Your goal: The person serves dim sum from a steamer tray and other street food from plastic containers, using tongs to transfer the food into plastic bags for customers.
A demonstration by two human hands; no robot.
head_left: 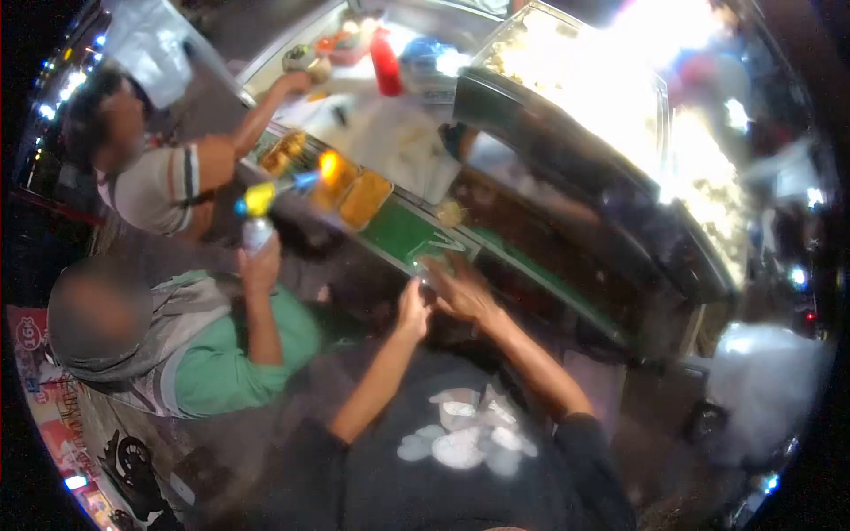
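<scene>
My left hand (pixel 413 307) is in front of my chest, its fingers closed around something small that looks dark and partly clear. What it is, I cannot make out. Close beside it, my right hand (pixel 462 290) has its fingers stretched out and blurred by motion. Both hands are near the edge of the green counter panel (pixel 396 234). Left of them, a co-worker's hand (pixel 259 265) grips a blowtorch (pixel 258 200) with a yellow head, and its flame (pixel 329 166) points over the food trays.
An orange tray (pixel 366 199) stands on the counter beside skewered-looking food (pixel 284 152). A red squeeze bottle (pixel 386 62) is farther back. A brightly lit display case (pixel 567 84) fills the right side. Another person's arm (pixel 266 115) reaches over the counter. White plastic bags (pixel 766 380) hang at right.
</scene>
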